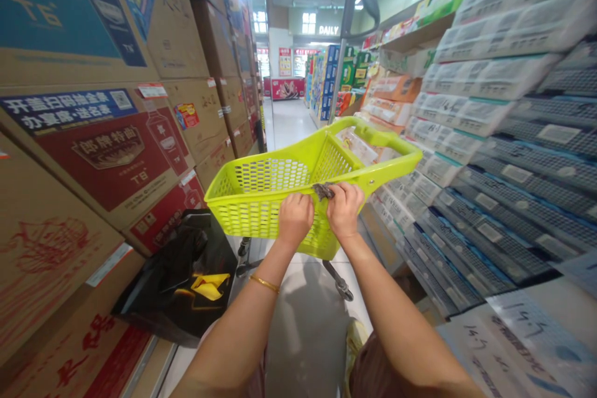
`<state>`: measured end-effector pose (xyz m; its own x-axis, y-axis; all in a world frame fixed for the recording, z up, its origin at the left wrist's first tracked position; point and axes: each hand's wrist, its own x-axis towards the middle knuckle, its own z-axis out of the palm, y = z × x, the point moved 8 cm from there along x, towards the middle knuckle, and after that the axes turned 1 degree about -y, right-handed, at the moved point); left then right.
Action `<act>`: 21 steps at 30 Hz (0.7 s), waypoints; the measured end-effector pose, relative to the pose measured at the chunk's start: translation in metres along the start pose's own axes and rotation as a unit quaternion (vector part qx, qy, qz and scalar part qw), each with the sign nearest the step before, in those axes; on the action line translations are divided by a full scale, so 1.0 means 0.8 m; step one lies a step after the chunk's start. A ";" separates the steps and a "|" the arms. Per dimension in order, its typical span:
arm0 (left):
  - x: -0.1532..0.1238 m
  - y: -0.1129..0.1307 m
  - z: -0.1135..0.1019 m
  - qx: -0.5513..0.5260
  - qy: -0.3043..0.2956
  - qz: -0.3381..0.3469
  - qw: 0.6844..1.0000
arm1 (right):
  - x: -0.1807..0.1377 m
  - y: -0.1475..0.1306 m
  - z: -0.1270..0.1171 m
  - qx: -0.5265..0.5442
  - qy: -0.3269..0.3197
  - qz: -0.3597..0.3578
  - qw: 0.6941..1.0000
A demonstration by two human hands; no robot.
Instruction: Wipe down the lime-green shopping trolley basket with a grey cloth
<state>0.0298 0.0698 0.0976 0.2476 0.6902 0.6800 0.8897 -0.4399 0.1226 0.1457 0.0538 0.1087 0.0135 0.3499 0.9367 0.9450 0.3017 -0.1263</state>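
A lime green plastic shopping basket [261, 189] on wheels stands tilted in the aisle in front of me. My left hand [295, 216] is closed against its near wall, just below the rim. My right hand [344, 208] is closed beside it, pinching a small dark grey rag [323, 190] against the basket's rim. A thin gold bangle [263, 283] sits on my left forearm. The basket's tall black handle [361, 6] rises behind it.
Stacked cardboard cartons [107, 155] wall the left side. A black bag [184, 277] with something yellow in it lies on the floor at their foot. Shelves of packed tissue [504, 155] fill the right side. The pale aisle floor [286, 121] runs ahead to more shelves.
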 end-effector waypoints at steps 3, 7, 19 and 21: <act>0.004 0.002 -0.006 -0.021 0.020 0.003 1.000 | -0.013 -0.006 0.015 -0.005 -0.058 -0.012 0.998; 0.010 0.001 -0.015 -0.051 0.054 -0.004 0.997 | -0.044 -0.020 0.037 -0.014 -0.175 -0.060 0.983; 0.031 -0.002 -0.005 -0.084 0.054 -0.040 0.994 | 0.016 -0.002 -0.008 0.031 -0.003 0.039 0.999; 0.033 -0.001 -0.002 -0.070 0.043 -0.046 0.996 | 0.022 -0.002 -0.007 0.026 0.009 0.047 0.999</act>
<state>0.0352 0.0875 0.1162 0.1292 0.6821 0.7197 0.8434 -0.4573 0.2820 0.1463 0.0549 0.1270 0.1069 0.3624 0.9259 0.9212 0.3142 -0.2293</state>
